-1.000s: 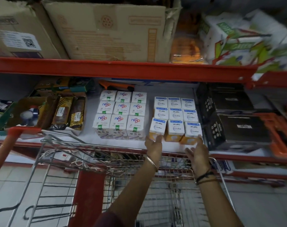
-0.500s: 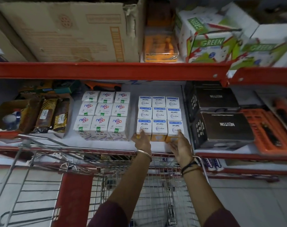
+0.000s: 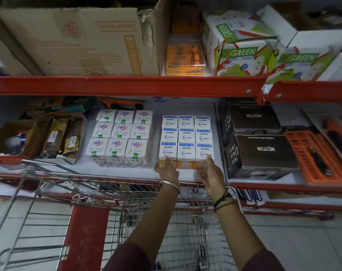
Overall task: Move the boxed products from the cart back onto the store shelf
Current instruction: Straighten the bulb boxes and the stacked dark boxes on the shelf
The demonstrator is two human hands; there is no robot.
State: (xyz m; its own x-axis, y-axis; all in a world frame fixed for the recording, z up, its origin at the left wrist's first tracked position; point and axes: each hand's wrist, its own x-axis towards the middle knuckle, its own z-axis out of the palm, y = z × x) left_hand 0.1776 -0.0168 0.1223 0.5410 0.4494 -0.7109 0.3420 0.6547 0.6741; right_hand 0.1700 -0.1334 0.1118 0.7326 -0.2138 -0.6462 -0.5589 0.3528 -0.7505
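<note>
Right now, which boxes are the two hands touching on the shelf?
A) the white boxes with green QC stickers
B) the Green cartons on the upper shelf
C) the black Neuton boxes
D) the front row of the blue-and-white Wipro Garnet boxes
D: the left hand and right hand rest against the front row of the Wipro Garnet boxes, one at each end, fingers spread with no closed grip.

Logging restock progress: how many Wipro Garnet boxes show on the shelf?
9 tops visible, three rows of three: back row, middle row, front row between both hands. Lower layers may be hidden.
</note>
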